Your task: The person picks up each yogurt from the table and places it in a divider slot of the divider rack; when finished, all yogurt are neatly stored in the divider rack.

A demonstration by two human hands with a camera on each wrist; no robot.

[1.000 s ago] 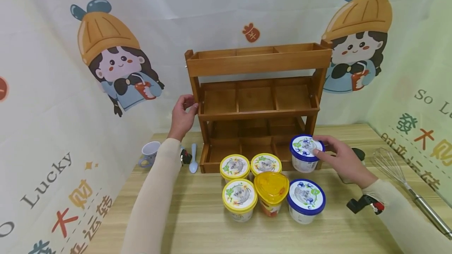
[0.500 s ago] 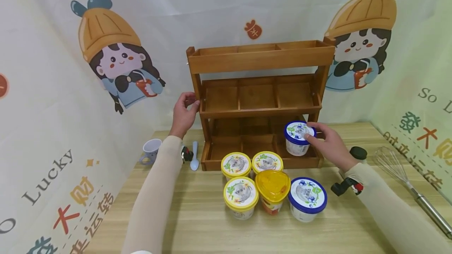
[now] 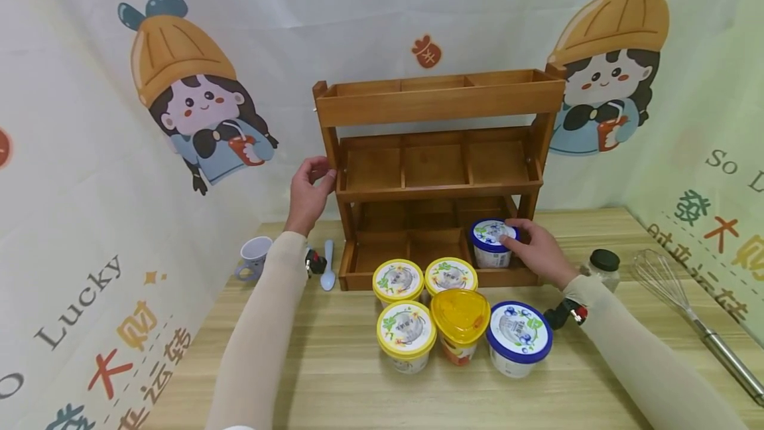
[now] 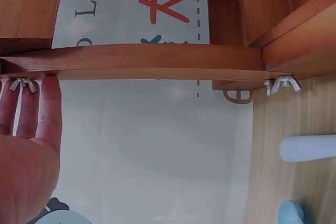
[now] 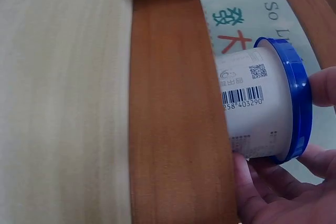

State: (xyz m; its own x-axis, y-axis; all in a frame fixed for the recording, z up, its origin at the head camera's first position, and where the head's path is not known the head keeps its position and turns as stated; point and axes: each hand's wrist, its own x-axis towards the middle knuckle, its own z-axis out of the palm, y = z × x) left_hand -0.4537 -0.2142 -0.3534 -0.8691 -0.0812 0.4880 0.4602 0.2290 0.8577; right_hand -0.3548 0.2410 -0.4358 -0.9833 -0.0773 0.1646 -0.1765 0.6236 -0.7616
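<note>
My right hand (image 3: 537, 251) grips a white tub with a blue lid (image 3: 492, 252) by its rim, thumb on the lid. The tub is in the right compartment of the bottom tier of a wooden rack (image 3: 442, 106), behind the front board. In the right wrist view the fingers curve around the blue lid (image 5: 299, 103) and the tub's side. My left hand (image 3: 310, 194) rests at the rack's left post; in the left wrist view its straight fingers (image 4: 51, 108) touch the post (image 4: 157, 62) beside a wing nut (image 4: 23, 84).
In front of the rack stand several yellow-lidded tubs (image 3: 407, 330), an orange-lidded cup (image 3: 459, 317) and a second blue-lidded tub (image 3: 519, 334). To the right are a black-lidded jar (image 3: 604, 267) and a whisk (image 3: 686, 310). A mug (image 3: 253, 256) and light-blue spoon (image 3: 327, 267) are left.
My right hand has carried the blue-lidded tub up over the front board, leftward, then down into the bottom right compartment. The left hand has stayed at the post.
</note>
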